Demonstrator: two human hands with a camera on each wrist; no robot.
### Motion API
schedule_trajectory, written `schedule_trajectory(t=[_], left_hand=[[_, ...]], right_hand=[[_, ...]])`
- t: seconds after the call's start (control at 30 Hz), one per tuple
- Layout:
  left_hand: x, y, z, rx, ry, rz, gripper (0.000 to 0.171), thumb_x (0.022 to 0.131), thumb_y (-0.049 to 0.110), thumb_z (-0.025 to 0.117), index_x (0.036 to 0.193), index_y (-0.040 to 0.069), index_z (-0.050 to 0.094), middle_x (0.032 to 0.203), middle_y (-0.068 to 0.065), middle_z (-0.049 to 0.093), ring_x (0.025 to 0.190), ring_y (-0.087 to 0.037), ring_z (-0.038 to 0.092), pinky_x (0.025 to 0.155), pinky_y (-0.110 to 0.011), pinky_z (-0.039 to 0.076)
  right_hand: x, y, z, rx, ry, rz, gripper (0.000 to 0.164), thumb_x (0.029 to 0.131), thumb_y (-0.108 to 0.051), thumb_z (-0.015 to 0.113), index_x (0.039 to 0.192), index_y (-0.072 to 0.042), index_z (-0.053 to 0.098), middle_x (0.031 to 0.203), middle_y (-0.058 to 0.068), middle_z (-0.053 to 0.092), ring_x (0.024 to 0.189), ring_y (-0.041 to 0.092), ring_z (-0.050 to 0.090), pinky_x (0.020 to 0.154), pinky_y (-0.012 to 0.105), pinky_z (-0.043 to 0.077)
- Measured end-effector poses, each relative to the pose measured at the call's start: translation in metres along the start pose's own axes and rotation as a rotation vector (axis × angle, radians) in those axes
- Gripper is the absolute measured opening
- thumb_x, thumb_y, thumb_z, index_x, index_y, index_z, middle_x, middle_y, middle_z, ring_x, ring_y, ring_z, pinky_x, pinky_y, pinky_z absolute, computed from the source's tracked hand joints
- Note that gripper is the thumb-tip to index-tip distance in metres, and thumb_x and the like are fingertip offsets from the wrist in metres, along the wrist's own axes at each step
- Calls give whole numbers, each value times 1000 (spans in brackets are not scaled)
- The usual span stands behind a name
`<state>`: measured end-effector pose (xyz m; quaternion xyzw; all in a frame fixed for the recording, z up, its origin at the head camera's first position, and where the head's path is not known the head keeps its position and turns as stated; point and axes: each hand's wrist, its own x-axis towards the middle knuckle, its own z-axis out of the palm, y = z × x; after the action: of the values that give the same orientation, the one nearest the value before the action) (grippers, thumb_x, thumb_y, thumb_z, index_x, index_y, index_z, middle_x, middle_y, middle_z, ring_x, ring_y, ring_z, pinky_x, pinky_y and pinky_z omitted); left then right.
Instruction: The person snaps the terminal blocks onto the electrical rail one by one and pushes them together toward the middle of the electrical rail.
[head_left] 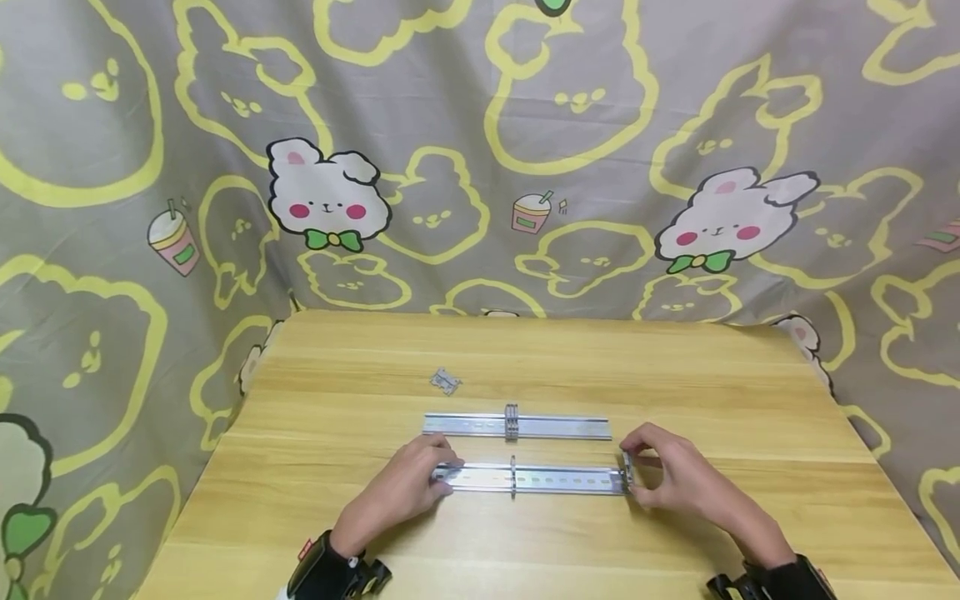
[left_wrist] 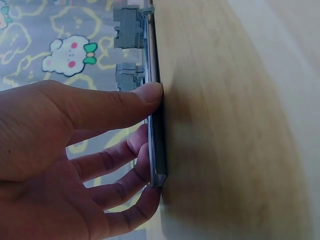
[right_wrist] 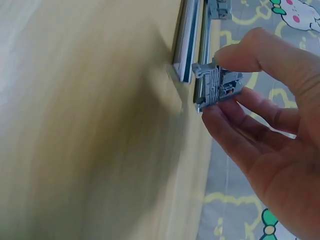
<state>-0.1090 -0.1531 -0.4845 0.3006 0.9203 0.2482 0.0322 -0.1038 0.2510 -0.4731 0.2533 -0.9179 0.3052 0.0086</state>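
Note:
Two silver slotted DIN rails lie parallel on the table. My left hand [head_left: 408, 483] grips the left end of the nearer rail [head_left: 555, 481], thumb on one edge and fingers on the other in the left wrist view. One thin grey terminal block [head_left: 513, 477] stands upright across that rail's middle. At its right end my right hand [head_left: 678, 475] pinches another grey terminal block [right_wrist: 217, 85] between thumb and fingers. That block is beside the rail's end; whether they touch, I cannot tell. The farther rail [head_left: 562, 427] carries several grey blocks [head_left: 512, 422] packed together near its middle.
A loose grey block [head_left: 446, 381] lies flat on the wooden table [head_left: 300, 500], behind the farther rail's left end. A patterned curtain [head_left: 450, 108] surrounds the table's back and sides.

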Motion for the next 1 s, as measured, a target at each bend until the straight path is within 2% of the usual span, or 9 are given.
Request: schedule_trajectory(t=[0.07,0.17,0.4,1.0], left_hand=[[0,0,-1,-2,-5,-3,30,75,10,79,104,8,76,99,0,66,97,-21,61,86,-40,55],[0,0,-1,-3,-9,-4,30,75,10,80,105,7,76,99,1,66,96,-20,61,85,-39,56],[1,0,0,2,-1,14,30,74,10,80,104,6,76,98,-1,65,93,-21,61,83,-39,57],[3,0,1,-20,-23,-21,29,75,10,80,104,6,76,98,0,65,92,-20,61,81,-38,57]], right_hand=[[-3,3,-2,-10,2,-4,49,60,-4,82,105,-3,62,101,3,66,94,24,65,80,43,59],[-6,7,-3,35,4,-16,50,60,-1,83,105,-2,62,102,3,66,93,25,66,80,41,59],[-10,11,1,242,-34,-19,51,61,10,80,107,3,59,106,12,63,97,30,65,83,36,57],[-15,16,9,333,-29,23,51,63,9,83,108,2,60,108,13,63,103,32,63,86,34,56]])
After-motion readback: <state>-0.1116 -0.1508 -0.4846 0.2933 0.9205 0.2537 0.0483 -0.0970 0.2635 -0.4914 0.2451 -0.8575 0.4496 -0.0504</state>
